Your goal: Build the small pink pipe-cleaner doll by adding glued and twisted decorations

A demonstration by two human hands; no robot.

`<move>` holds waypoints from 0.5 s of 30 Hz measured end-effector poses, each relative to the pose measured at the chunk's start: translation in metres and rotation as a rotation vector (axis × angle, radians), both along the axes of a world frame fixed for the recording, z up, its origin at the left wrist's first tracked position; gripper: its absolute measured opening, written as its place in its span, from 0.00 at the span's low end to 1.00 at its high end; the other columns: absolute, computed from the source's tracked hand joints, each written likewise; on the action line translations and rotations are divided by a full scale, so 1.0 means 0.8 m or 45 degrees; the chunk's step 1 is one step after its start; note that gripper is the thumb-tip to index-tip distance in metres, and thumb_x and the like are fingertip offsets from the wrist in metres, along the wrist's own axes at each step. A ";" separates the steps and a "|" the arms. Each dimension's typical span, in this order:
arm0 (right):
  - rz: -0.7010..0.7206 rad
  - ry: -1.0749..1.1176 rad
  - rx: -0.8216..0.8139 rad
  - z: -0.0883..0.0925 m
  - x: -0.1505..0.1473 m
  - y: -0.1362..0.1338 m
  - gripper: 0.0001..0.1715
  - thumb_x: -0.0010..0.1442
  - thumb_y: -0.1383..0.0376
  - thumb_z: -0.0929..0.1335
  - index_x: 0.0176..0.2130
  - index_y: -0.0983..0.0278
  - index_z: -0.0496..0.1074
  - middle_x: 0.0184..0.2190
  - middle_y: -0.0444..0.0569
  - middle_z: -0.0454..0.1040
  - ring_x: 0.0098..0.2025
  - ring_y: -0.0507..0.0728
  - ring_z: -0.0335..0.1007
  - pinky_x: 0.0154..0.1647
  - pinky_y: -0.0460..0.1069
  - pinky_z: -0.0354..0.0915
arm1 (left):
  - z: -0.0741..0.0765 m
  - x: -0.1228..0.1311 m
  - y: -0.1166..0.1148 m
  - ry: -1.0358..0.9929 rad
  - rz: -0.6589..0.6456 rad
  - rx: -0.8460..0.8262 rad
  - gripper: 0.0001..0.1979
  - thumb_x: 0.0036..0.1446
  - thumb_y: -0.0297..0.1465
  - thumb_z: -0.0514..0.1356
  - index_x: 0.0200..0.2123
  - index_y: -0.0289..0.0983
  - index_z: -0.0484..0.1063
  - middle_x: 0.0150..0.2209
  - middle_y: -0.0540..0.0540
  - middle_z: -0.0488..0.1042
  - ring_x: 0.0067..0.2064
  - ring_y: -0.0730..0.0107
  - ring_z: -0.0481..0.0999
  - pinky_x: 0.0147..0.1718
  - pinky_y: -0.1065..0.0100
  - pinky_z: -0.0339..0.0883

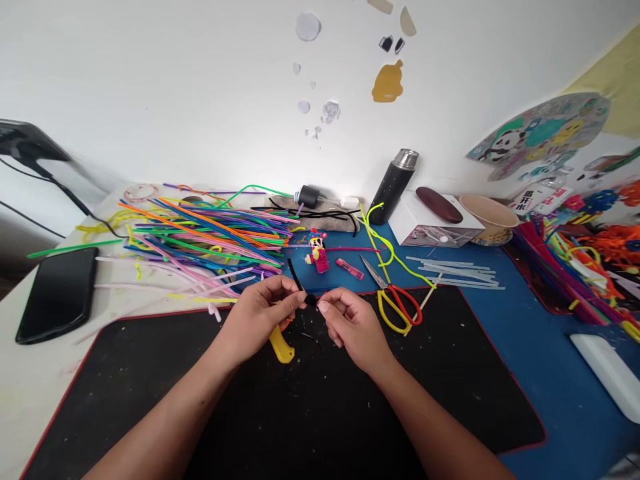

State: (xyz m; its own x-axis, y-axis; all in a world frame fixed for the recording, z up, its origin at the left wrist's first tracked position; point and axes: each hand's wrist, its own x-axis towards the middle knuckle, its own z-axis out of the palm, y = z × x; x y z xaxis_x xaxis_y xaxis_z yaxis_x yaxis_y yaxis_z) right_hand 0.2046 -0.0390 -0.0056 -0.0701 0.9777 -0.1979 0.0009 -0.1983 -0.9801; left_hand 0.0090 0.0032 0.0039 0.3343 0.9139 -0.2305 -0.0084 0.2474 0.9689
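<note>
Thin black fuzzy stem (295,272): at the centre of the frame, free end pointing up and to the left, lower end running to a small dark rounded lump (311,300) between both hands.
Left hand (257,317): just left of centre, fingers closed in a pinch, thumb against forefinger, gripping the stem beside the lump.
Right hand (356,328): just right of centre, thumb and forefinger tips together in a pinch at the lump's right side, other fingers curled in.
Yellow plastic handle (283,348): below the left hand, partly covered by it, lying on the black mat with red edging (440,393) across the lower frame.
Small magenta-bodied figure with multicoloured headpiece (320,259): just above the hands, near a flat pink clip (350,269).
Scissors with red and yellow handles (403,308): right of the right hand, blades slightly apart, tips toward the upper left.
Heap of multicoloured fuzzy stems (215,230): left of centre, spread over the worktop (505,347).
Black phone (57,297): left edge of the frame, screen dark.
Black flask with silver cap (393,190): upper right of centre, beside a white box (435,230) topped by a dark red oval case (439,204).
Translucent sticks (457,269): right of the scissors, loosely scattered.
</note>
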 end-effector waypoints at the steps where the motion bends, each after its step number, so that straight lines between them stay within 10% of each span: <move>1: 0.004 0.006 0.002 -0.001 0.000 0.000 0.18 0.65 0.50 0.71 0.38 0.62 0.72 0.19 0.35 0.62 0.17 0.48 0.55 0.19 0.45 0.54 | -0.002 0.000 -0.001 0.017 -0.009 0.013 0.19 0.55 0.47 0.72 0.34 0.38 0.74 0.28 0.52 0.75 0.24 0.75 0.68 0.24 0.71 0.63; 15: -0.027 -0.178 0.003 -0.009 0.008 -0.001 0.15 0.65 0.52 0.70 0.37 0.61 0.72 0.20 0.36 0.62 0.19 0.50 0.56 0.21 0.47 0.55 | 0.002 0.001 -0.002 0.175 0.023 0.126 0.19 0.56 0.49 0.69 0.34 0.38 0.74 0.29 0.49 0.76 0.26 0.71 0.71 0.26 0.71 0.64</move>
